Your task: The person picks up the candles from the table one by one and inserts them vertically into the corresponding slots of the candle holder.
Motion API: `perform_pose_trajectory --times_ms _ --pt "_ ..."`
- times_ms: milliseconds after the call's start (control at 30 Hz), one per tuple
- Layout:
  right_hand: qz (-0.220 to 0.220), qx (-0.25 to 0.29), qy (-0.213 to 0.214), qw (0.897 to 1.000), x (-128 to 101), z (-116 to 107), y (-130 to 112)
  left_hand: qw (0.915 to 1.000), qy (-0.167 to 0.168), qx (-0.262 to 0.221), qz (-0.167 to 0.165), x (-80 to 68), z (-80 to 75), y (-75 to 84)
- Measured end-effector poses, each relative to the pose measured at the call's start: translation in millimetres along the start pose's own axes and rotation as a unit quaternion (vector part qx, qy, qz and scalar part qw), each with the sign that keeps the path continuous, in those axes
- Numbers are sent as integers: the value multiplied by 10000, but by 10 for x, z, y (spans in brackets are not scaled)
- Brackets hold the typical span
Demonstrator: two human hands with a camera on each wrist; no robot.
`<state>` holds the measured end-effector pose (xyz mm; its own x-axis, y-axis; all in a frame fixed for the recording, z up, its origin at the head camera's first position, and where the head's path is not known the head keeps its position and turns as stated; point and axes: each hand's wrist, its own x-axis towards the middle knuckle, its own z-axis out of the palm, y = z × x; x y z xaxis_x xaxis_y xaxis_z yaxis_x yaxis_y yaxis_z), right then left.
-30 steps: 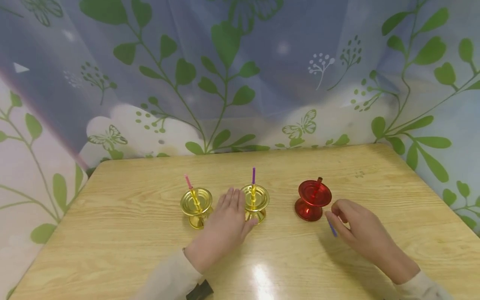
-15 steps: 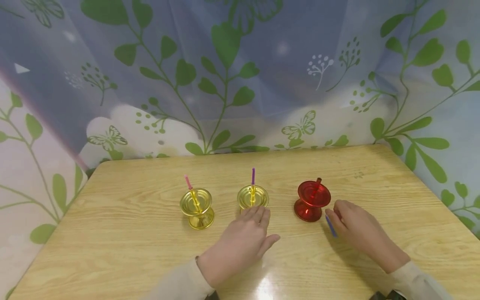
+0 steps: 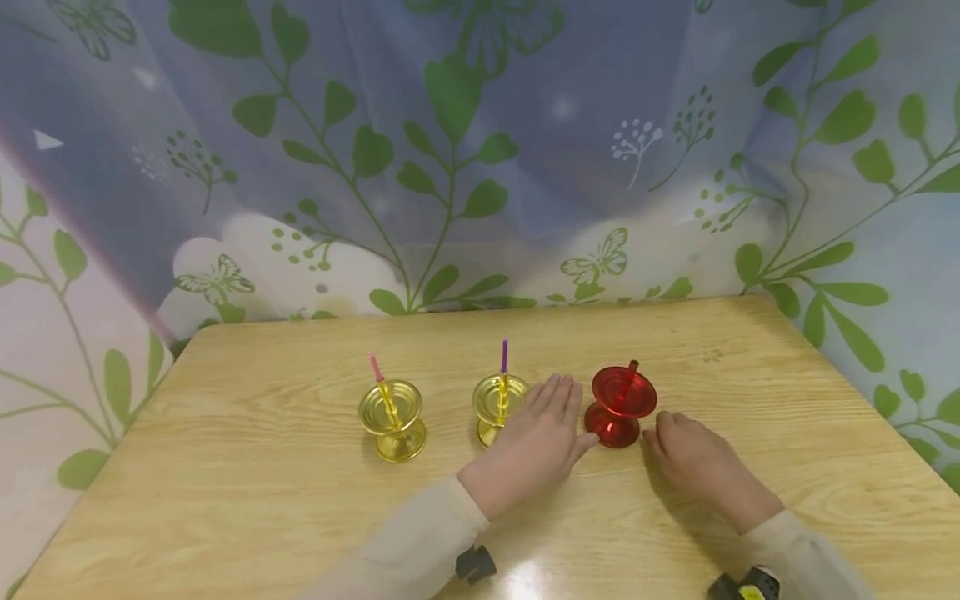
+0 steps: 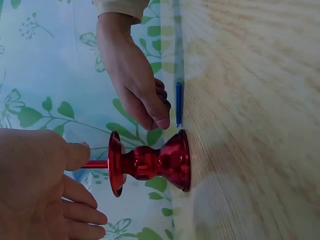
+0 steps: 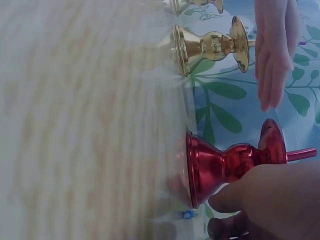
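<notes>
A red candle holder point(image 4: 150, 162) stands on the wooden table point(image 4: 250, 120), a thin red candle point(image 4: 95, 164) rising from its cup. The left hand point(image 4: 37, 185) hovers by the cup, fingers straight, thumb near the rim. The right hand point(image 4: 135, 85) rests beside the base, over a small blue candle point(image 4: 178, 104) lying on the table.

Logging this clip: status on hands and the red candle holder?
Left hand open, beside red candle holder. Right hand curled on table, blue stick beneath. Gold holder behind left hand.
</notes>
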<state>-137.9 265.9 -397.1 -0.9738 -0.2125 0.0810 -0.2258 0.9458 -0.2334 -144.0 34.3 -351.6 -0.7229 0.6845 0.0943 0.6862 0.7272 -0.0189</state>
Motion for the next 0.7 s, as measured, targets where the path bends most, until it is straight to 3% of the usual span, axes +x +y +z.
perform_pose_trajectory --times_ms 333,700 --pt "363 -109 -557 9977 7 5 -23 9993 -265 23 -254 276 30 100" --pt "237 -275 -773 9963 11 5 -6 9947 -810 15 -627 431 73 109"
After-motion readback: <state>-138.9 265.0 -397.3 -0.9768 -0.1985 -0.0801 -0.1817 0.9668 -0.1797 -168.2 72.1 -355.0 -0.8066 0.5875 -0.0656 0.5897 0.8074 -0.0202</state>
